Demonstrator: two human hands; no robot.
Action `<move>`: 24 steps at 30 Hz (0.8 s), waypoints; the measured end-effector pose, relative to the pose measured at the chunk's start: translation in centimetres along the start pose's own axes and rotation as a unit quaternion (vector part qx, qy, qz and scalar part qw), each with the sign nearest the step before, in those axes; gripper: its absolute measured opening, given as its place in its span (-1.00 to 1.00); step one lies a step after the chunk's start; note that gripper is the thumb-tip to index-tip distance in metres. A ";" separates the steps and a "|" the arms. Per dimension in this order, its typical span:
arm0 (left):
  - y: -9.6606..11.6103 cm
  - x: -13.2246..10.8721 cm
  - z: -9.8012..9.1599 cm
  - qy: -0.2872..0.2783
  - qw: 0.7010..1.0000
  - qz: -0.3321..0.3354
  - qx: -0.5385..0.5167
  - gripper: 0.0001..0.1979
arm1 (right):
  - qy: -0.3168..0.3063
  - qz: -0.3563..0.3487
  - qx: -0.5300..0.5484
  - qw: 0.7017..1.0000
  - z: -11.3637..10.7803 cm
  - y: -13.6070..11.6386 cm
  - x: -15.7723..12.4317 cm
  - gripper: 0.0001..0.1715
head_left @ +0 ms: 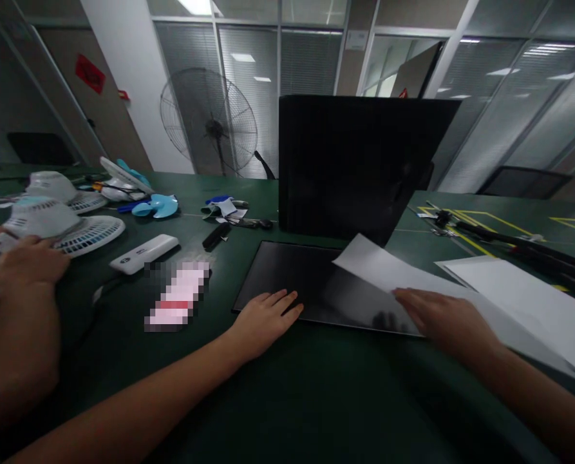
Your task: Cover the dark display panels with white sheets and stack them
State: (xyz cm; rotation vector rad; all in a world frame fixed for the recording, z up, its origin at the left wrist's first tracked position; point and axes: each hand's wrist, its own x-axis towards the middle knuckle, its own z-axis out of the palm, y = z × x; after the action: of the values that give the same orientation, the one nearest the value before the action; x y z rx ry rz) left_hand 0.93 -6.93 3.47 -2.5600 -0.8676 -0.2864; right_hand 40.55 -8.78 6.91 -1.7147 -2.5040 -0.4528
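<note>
My left hand (268, 322) lies over the near left edge of a flat black glossy panel (311, 277), its fingers spread. Close to the panel's right end, my right hand (451, 322) has its fingers together at the near edge of a thin white sheet (413, 277) and appears to grip it; the thumb is hidden. That sheet slants across the panel's right part, with one corner raised. More white sheets (533, 290) lie to the right. The panel's glossy face shows a dark reflection below my right fingers.
A large black screen (355, 167) stands behind the panel. Leftward are a pixelated phone-like object (178, 299), a white power strip (145, 253), blue fan blades (156, 206) and white fan parts (89, 235). Another person's hand (29, 261) touches those parts. Black rods (519, 241) lie at right.
</note>
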 end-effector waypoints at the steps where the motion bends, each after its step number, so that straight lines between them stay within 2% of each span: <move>1: -0.2 0.0 -0.1 0.039 0.999 0.001 0.001 -0.52 | 0.013 -0.049 0.019 0.999 0.1 -2.1 0.8 -0.51; 3: -0.5 -0.2 -0.4 0.121 0.993 -0.001 0.014 -0.45 | 0.028 -0.122 0.050 0.991 0.1 -6.0 2.4 -0.49; 5: -0.7 -0.3 -0.5 0.163 0.986 0.010 0.028 -0.46 | 0.031 -0.163 0.069 0.984 0.0 -9.3 3.9 -0.52; 7: -0.8 -0.4 -0.4 0.161 0.986 0.033 0.030 -0.61 | 0.029 -0.184 0.085 0.979 -0.2 -12.0 5.0 -0.57; 9: -0.9 -0.4 -0.1 0.133 0.990 0.042 0.014 -0.78 | 0.023 -0.193 0.108 0.975 -0.3 -13.6 5.8 -0.58; 12: -1.2 -0.5 0.5 0.082 0.996 0.018 -0.017 -0.85 | 0.013 -0.170 0.160 0.972 -0.4 -13.5 6.6 -0.48; 13: -1.2 -0.5 0.6 0.068 0.997 0.009 -0.024 -0.84 | 0.014 -0.143 0.170 0.975 -0.5 -12.5 6.8 -0.45; 15: -1.3 -0.6 0.7 0.056 0.998 -0.001 -0.031 -0.81 | 0.020 -0.048 0.159 0.986 -0.4 -8.7 6.9 -0.39; 18: -1.4 -0.7 0.8 0.049 0.998 -0.009 -0.032 -0.78 | 0.010 0.162 0.080 0.983 0.9 0.5 6.0 -0.25; 19: -1.4 -0.7 0.8 0.045 0.998 -0.012 -0.031 -0.78 | -0.010 0.221 0.059 0.973 1.9 4.1 5.2 -0.21; 21: -1.4 -0.7 0.8 0.037 0.999 -0.017 -0.029 -0.76 | -0.013 0.335 -0.005 0.942 4.4 10.8 2.9 -0.12; 23: -1.4 -0.7 0.8 0.033 0.999 -0.020 -0.030 -0.75 | -0.031 0.419 -0.038 0.907 7.3 16.0 0.3 0.01; 24: -1.4 -0.7 0.8 0.032 0.999 -0.020 -0.031 -0.74 | -0.033 0.454 -0.050 0.889 8.6 17.9 -0.9 0.08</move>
State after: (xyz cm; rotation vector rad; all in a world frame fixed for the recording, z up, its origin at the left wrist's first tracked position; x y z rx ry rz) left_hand -0.42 -5.92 2.98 -2.5779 -0.9013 -0.4110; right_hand 58.25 -1.24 2.07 -2.6683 -1.4214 -0.4192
